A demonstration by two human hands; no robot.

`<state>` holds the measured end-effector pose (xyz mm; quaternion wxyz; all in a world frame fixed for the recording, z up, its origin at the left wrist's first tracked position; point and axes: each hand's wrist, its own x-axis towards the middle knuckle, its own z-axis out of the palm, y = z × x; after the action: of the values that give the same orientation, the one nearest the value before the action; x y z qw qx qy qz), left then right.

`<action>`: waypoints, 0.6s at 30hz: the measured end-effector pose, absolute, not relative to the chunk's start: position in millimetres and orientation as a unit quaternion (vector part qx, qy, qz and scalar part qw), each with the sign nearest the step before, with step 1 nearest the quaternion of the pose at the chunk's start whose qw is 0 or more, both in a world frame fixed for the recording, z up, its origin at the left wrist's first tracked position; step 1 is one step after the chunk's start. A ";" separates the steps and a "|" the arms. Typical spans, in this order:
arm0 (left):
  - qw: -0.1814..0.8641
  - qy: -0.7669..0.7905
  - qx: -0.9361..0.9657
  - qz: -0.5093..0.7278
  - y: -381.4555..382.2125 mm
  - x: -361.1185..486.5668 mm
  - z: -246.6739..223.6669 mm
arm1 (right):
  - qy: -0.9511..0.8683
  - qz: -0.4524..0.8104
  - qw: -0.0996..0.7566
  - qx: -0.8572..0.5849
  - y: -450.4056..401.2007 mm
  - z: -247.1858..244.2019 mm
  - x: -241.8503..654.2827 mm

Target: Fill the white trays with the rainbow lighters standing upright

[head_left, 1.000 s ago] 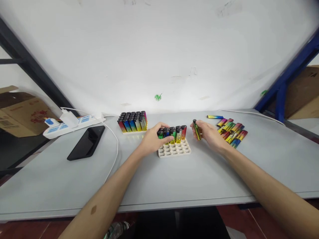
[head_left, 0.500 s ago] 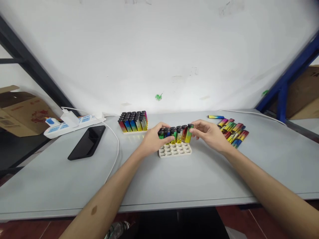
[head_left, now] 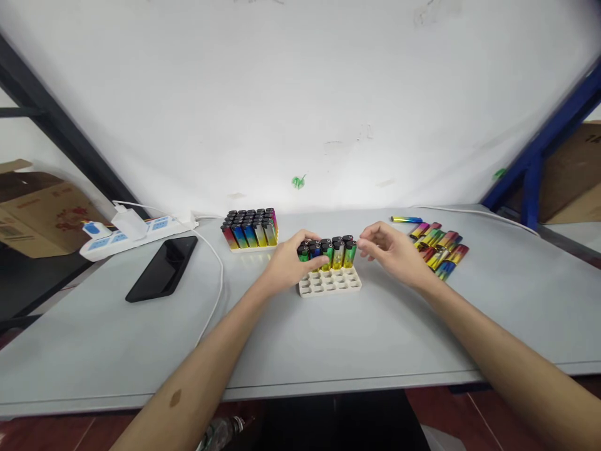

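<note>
A white slotted tray point(head_left: 330, 286) lies on the table in front of me, its back rows filled with upright lighters point(head_left: 337, 255) and its front rows bare. My left hand point(head_left: 293, 262) is wrapped around the left end of the lighters, thumb across their front. Just right of the rightmost green and yellow lighter point(head_left: 350, 255), my right hand point(head_left: 385, 252) has its fingers bent, thumb and fingertips slightly apart, with nothing between them. Loose shiny lighters or lighter sleeves point(head_left: 439, 248) lie in a pile to its right.
Behind to the left stands a full tray of lighters point(head_left: 251, 229). A black phone point(head_left: 163, 269), a power strip point(head_left: 136, 235) and a white cable point(head_left: 220, 275) lie at the left. One blue-yellow piece point(head_left: 406, 220) lies near the wall.
The green and yellow lighter that my right hand held has gone down into the tray at the right end of its row. My right hand has let go of it.
</note>
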<state>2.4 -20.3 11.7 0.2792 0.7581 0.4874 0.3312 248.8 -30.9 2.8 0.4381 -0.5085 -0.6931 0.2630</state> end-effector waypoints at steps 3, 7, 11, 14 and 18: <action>0.281 0.495 0.755 0.327 -20.2 2.1 11.3 | -0.680 0.108 0.401 -0.604 -20.9 2.7 261.8; 0.282 0.493 0.758 0.322 -20.7 1.3 11.6 | -0.648 -0.118 0.216 -0.721 7.1 -3.1 287.2; 0.280 0.493 0.760 0.317 -22.4 0.7 12.8 | -0.623 -0.146 0.071 -0.765 33.8 -11.2 306.0; 0.280 0.488 0.764 0.316 -23.4 0.9 13.1 | -0.635 -0.133 0.043 -0.760 37.5 -14.0 306.5; 0.275 0.489 0.766 0.315 -23.9 1.8 13.6 | -0.677 -0.169 0.070 -0.713 21.3 -10.8 291.2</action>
<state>1.8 -23.9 13.6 0.2752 0.7655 0.4891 0.3145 291.2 21.3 -10.8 0.0698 -0.7132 -0.6766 -0.1692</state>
